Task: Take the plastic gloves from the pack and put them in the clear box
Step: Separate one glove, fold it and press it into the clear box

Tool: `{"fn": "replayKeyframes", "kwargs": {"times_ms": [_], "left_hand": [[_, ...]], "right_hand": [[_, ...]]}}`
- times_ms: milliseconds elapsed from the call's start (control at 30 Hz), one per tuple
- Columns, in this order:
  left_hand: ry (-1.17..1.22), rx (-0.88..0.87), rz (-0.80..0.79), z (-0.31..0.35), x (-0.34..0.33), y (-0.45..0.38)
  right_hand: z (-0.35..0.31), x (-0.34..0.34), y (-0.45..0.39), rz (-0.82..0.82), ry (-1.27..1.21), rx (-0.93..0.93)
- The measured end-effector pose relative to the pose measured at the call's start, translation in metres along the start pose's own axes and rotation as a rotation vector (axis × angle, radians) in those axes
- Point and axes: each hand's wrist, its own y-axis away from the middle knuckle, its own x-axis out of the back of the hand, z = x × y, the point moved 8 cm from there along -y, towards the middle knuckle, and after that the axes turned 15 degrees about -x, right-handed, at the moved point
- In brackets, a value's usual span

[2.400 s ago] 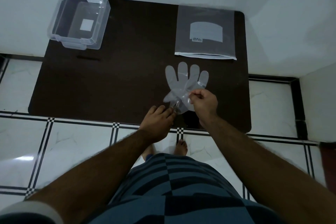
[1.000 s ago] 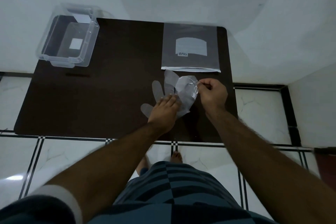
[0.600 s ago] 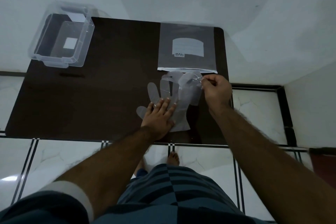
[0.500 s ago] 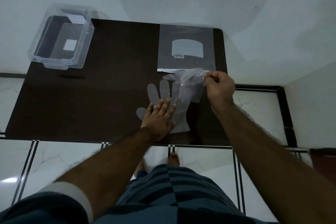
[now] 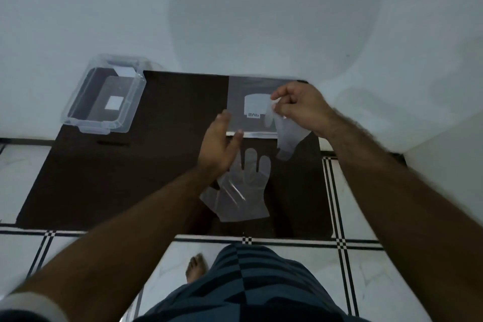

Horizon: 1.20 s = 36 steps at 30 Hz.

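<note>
A thin clear plastic glove (image 5: 286, 136) hangs from my right hand (image 5: 300, 108), which pinches its cuff above the glove pack (image 5: 236, 102). The pack lies flat at the far right of the dark table (image 5: 156, 165). A second clear glove (image 5: 243, 191) lies flat on the table, fingers pointing away from me. My left hand (image 5: 218, 149) hovers just above that glove's far end, fingers spread and holding nothing. The clear box (image 5: 103, 97) stands open at the table's far left corner, with nothing but a white label showing inside.
A white wall rises right behind the table. White floor tiles with black-and-white border lines (image 5: 261, 240) run along the table's near edge. My bare foot (image 5: 196, 268) and checked shorts (image 5: 248, 287) show at the bottom.
My right hand has lifted the top glove up and away over the pack. My left hand has come off the flat glove and risen. The camera has tilted up.
</note>
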Motion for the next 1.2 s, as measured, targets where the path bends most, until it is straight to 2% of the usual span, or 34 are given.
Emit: {"fn": "replayKeyframes", "kwargs": {"times_ms": [67, 133, 233, 333, 600, 833, 967, 1200], "left_hand": [[0.255, 0.041, 0.012, 0.024, 0.019, -0.037], [0.433, 0.005, -0.056, 0.051, 0.032, -0.07], [0.593, -0.059, -0.231, 0.089, 0.049, -0.105], [0.68, -0.123, -0.323, 0.122, 0.065, -0.123], [0.612, -0.145, -0.245, 0.143, 0.094, -0.139], [0.61, -0.162, -0.168, 0.146, 0.106, -0.14], [0.648, -0.125, -0.088, 0.14, 0.116, -0.138], [0.647, 0.003, -0.006, 0.112, 0.134, -0.133]], "right_hand": [[-0.023, 0.005, 0.005, -0.099, 0.021, 0.046], [-0.047, 0.012, 0.014, -0.164, 0.045, 0.088], [-0.077, 0.027, 0.02, -0.237, 0.021, 0.117], [-0.1, 0.044, 0.026, -0.27, -0.014, 0.141], [-0.136, 0.065, 0.03, -0.268, -0.135, 0.168], [-0.137, 0.064, 0.029, -0.26, -0.12, 0.171], [-0.121, 0.062, 0.025, -0.263, 0.009, 0.169], [-0.119, 0.065, 0.01, -0.255, 0.02, 0.192]]}}
